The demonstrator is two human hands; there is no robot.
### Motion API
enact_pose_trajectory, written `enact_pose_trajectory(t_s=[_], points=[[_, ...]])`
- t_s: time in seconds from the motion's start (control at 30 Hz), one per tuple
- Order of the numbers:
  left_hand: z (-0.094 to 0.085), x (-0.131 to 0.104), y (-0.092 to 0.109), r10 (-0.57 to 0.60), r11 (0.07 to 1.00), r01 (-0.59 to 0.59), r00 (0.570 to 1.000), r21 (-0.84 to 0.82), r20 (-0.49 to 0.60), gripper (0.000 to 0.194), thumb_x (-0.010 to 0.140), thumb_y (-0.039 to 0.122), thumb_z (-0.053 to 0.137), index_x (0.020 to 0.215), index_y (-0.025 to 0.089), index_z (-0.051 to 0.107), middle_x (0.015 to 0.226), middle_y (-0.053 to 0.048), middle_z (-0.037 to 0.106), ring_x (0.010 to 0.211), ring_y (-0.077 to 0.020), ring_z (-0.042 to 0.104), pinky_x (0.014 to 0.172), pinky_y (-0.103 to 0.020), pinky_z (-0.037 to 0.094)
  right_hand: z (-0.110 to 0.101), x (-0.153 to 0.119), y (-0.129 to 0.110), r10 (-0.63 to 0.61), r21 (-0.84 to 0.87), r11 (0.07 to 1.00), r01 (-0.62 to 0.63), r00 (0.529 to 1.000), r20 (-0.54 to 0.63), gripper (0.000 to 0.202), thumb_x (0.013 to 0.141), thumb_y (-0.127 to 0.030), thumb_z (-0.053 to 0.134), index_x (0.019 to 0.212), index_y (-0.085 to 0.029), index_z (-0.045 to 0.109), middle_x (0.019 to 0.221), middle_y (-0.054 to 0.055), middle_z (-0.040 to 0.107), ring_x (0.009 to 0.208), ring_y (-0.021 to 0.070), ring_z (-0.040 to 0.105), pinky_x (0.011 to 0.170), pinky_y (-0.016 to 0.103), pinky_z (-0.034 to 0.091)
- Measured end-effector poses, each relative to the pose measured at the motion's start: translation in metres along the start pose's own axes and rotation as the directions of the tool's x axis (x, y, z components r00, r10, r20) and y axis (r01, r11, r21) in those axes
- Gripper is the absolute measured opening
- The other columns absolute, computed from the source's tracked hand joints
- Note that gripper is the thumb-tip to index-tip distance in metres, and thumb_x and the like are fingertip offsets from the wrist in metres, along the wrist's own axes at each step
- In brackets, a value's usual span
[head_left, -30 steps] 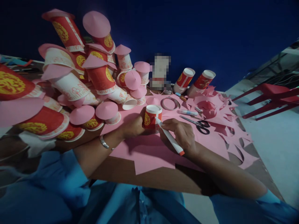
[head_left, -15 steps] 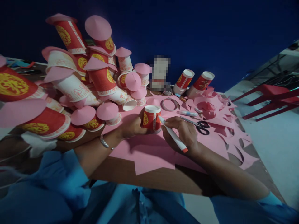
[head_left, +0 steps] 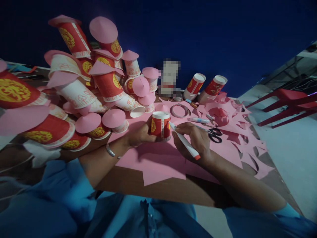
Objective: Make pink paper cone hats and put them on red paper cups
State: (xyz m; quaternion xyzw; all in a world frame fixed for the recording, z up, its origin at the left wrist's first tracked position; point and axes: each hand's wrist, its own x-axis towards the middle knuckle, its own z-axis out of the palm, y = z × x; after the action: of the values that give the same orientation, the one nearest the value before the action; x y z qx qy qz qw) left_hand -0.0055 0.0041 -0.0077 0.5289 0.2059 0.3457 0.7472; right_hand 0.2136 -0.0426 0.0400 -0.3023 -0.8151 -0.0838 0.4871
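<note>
In my left hand (head_left: 141, 134) is a red paper cup (head_left: 160, 125) with yellow print and a white seam strip, held upside down with its white base up. My right hand (head_left: 194, 140) grips a white marker (head_left: 185, 141) with a red end, like a pen. Its tip points at the cup's right side; whether it touches, I cannot tell. Pink paper (head_left: 164, 162) lies beneath both hands. Beside my right hand are black-handled scissors (head_left: 215, 135), partly hidden by the fingers. A roll of tape (head_left: 179, 111) lies behind the cup.
Many cups with pink cone tops (head_left: 106, 79) are piled at the left. Two stacks of cups (head_left: 195, 85) stand at the back, near another marker (head_left: 198, 120). Cut pink scraps (head_left: 237, 132) cover the table's right side. A red stool (head_left: 284, 102) stands beyond the table.
The cup has shifted and turned very slightly to the left in my left hand. The marker stays close to its right side, moved only a little.
</note>
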Motion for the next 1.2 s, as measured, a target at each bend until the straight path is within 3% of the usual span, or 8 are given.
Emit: enact_pose_trajectory(t_s=[0.2,0.37,0.63,0.77,0.87,0.97,1.2], points=[[-0.001,-0.001,-0.002,-0.008,0.999,0.007,1.000,-0.041,-0.013,0.083,0.069,0.025,0.092,0.143,0.020,0.053,0.129,-0.016,0.072,0.115,-0.0306,0.071,0.098,-0.042,0.059,-0.001,0.000,-0.001,0.012,0.023,1.000,-0.012,1.000,0.016,0.018,0.092,-0.012,0.065,0.106,-0.022,0.058,0.085,0.003,0.073,0.073,0.0163,0.073,0.060,0.025,0.057],[-0.002,0.000,-0.001,-0.016,0.998,0.015,1.000,-0.057,-0.004,0.065,0.073,0.026,0.090,0.131,0.020,0.061,0.121,-0.013,0.074,0.113,-0.0288,0.072,0.100,-0.043,0.058,-0.001,0.001,-0.002,0.010,0.060,0.998,-0.013,0.999,0.051,0.017,0.093,-0.011,0.063,0.104,-0.022,0.057,0.082,0.001,0.072,0.069,0.0152,0.071,0.058,0.025,0.055],[-0.003,0.001,-0.001,0.006,0.996,-0.006,1.000,-0.092,0.002,0.058,0.075,0.025,0.089,0.126,0.021,0.063,0.123,-0.013,0.074,0.113,-0.0282,0.072,0.099,-0.043,0.059,0.000,-0.001,-0.003,0.011,0.106,0.994,-0.020,0.997,0.082,0.016,0.092,-0.010,0.061,0.102,-0.021,0.056,0.078,0.002,0.070,0.065,0.0159,0.069,0.055,0.026,0.052],[-0.002,0.002,0.000,0.007,0.996,-0.007,1.000,-0.085,-0.002,0.062,0.072,0.030,0.091,0.126,0.021,0.062,0.118,-0.013,0.075,0.108,-0.0282,0.073,0.094,-0.042,0.059,0.000,0.001,-0.006,-0.025,0.069,0.997,0.022,0.999,0.032,0.018,0.089,-0.008,0.064,0.099,-0.021,0.056,0.074,0.001,0.070,0.061,0.0150,0.068,0.054,0.025,0.051],[0.001,0.003,0.003,0.003,1.000,-0.005,0.998,-0.024,-0.065,0.069,0.069,0.031,0.093,0.127,0.020,0.058,0.114,-0.010,0.075,0.103,-0.0253,0.073,0.092,-0.039,0.058,0.000,0.001,-0.009,-0.097,0.056,0.994,0.097,0.995,-0.006,0.020,0.088,-0.006,0.066,0.100,-0.020,0.057,0.074,0.002,0.071,0.062,0.0153,0.069,0.056,0.025,0.054],[0.004,0.003,0.005,-0.008,0.995,0.020,0.992,0.094,-0.123,0.080,0.065,0.032,0.095,0.133,0.021,0.053,0.114,-0.009,0.072,0.101,-0.0239,0.071,0.089,-0.036,0.056,0.001,0.000,-0.012,-0.169,0.066,0.984,0.165,0.984,0.053,0.019,0.089,-0.007,0.067,0.102,-0.017,0.058,0.077,0.005,0.072,0.065,0.0169,0.070,0.058,0.027,0.056],[-0.006,0.004,-0.002,0.011,0.922,0.038,0.992,0.385,-0.125,0.092,0.062,0.042,0.096,0.138,0.023,0.048,0.125,-0.011,0.068,0.109,-0.0271,0.067,0.085,-0.037,0.056,0.005,-0.009,-0.009,-0.156,0.033,0.988,0.153,0.980,0.123,0.014,0.095,-0.012,0.065,0.106,-0.018,0.059,0.090,0.008,0.077,0.074,0.0174,0.073,0.063,0.027,0.058]])
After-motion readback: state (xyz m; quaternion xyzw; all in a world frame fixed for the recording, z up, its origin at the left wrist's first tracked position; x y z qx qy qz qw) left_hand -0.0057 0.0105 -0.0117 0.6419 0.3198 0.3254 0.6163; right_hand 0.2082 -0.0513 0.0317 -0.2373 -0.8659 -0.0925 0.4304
